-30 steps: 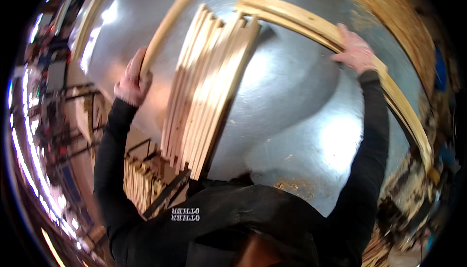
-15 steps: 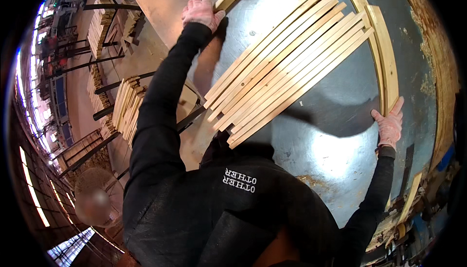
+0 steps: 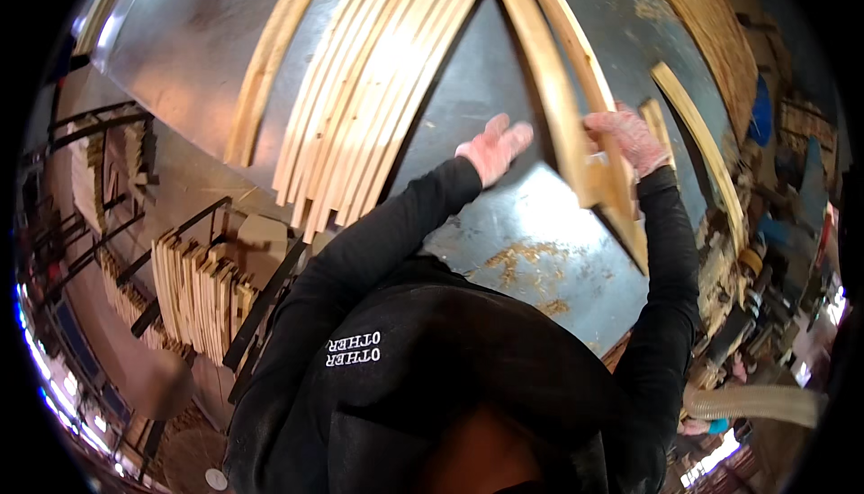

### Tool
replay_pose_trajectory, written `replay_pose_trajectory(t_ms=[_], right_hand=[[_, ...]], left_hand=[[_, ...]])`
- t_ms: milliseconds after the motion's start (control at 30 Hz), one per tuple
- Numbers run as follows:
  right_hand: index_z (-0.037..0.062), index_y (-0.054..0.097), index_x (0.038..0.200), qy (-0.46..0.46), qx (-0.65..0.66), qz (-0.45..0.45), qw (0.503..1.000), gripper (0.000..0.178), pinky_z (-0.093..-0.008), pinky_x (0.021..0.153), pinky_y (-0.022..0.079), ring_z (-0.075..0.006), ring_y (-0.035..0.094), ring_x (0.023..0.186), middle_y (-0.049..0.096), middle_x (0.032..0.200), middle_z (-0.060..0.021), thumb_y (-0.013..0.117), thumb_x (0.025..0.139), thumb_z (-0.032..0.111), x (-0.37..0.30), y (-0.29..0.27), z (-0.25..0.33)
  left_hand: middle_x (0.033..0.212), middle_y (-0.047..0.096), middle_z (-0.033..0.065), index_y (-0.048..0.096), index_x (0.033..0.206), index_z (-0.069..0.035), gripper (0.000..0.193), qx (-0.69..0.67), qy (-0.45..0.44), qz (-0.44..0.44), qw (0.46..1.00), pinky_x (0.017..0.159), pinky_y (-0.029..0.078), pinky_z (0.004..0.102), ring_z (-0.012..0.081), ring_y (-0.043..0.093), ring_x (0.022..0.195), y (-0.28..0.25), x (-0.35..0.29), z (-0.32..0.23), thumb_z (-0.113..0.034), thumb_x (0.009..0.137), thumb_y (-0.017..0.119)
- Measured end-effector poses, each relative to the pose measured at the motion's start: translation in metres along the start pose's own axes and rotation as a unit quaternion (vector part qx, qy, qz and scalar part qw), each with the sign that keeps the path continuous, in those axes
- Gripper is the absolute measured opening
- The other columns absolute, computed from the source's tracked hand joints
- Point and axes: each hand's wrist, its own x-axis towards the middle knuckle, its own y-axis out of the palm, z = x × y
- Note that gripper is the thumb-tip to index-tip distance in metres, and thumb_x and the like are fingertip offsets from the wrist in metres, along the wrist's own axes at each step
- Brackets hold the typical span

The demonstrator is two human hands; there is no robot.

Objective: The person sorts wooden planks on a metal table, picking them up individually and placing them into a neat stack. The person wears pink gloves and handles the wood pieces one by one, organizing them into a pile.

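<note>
My left hand (image 3: 495,148), in a pinkish glove, is open over the metal tabletop (image 3: 459,89), its fingers apart and nothing in them. To its right, my right hand (image 3: 634,140), gloved alike, is closed around the near part of a wooden board (image 3: 574,37). A second wooden board (image 3: 537,60) runs close beside that one, between my two hands; its near end is slightly blurred. Left of my left hand lies a row of several narrow wooden strips (image 3: 364,89), side by side. Part of the held board is hidden behind my right fingers.
A single wooden strip (image 3: 272,58) lies left of the row. Another pale strip (image 3: 706,148) lies right of my right hand. Sawdust (image 3: 517,264) is scattered on the near tabletop. Racks with stacked wood pieces (image 3: 202,300) stand at the left; a ribbed hose (image 3: 756,404) is at lower right.
The view has turned, shifting the strips leftward. My left hand has let go of the far-left strip and moved right, toward the boards. My right hand now grips one of the right-hand boards.
</note>
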Motion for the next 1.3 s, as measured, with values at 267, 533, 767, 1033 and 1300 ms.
replay_pose_trajectory(t_ms=[267,533,767,1033,1300], right_hand=[[-0.0001,0.051,0.126,-0.028,0.498,0.105,0.860,0.057,-0.0393,0.072,0.055,-0.0261,0.064,0.079,0.064,0.092,-0.0152,0.066,0.091,0.042,-0.049,0.081,-0.059],[-0.0070,0.060,0.112,0.041,-0.272,-0.166,0.947,0.085,-0.0463,0.082,0.051,-0.0423,0.066,0.094,0.067,0.090,-0.0285,0.039,0.090,0.072,-0.014,0.171,-0.076],[-0.0066,0.040,0.140,-0.101,-0.318,-0.091,0.938,0.089,-0.0471,0.092,0.048,-0.0424,0.060,0.111,0.062,0.116,-0.0290,0.040,0.091,0.068,0.026,0.276,-0.018],[-0.0025,0.044,0.137,-0.310,0.157,0.043,0.937,0.050,-0.0288,0.091,0.047,-0.0183,0.057,0.105,0.061,0.119,-0.0100,0.061,0.096,0.021,0.031,0.309,0.066],[-0.0077,0.035,0.142,-0.281,0.114,-0.188,0.934,0.062,-0.0331,0.102,0.040,-0.0234,0.049,0.124,0.051,0.136,-0.0194,0.058,0.098,0.028,0.053,0.303,0.058]], left_hand=[[0.071,0.056,0.0090,0.057,0.091,-0.005,0.058,-0.002,-0.145,-0.143,0.979,0.057,0.052,0.0374,0.0210,0.056,0.060,0.014,0.032,-0.023,-0.062,0.093,0.048],[0.099,0.069,0.0055,0.063,0.115,0.000,0.028,0.112,0.059,-0.128,0.984,0.086,0.050,0.0266,0.0129,0.064,0.095,-0.027,-0.027,-0.034,-0.020,0.095,0.063],[0.099,0.065,0.0045,0.056,0.124,0.000,0.037,0.053,0.143,-0.210,0.966,0.077,0.051,0.0242,0.0099,0.061,0.089,-0.074,-0.140,-0.099,-0.016,0.092,0.066],[0.099,0.064,0.0111,0.059,0.117,0.000,0.034,0.293,0.235,-0.309,0.874,0.082,0.049,0.0258,0.0151,0.060,0.095,-0.105,-0.140,-0.084,-0.026,0.095,0.062],[0.125,0.053,0.0239,0.032,0.143,-0.010,0.086,0.692,-0.056,-0.401,0.597,0.094,0.045,0.0527,0.0423,0.051,0.118,-0.282,-0.135,-0.120,-0.050,0.079,0.071]])
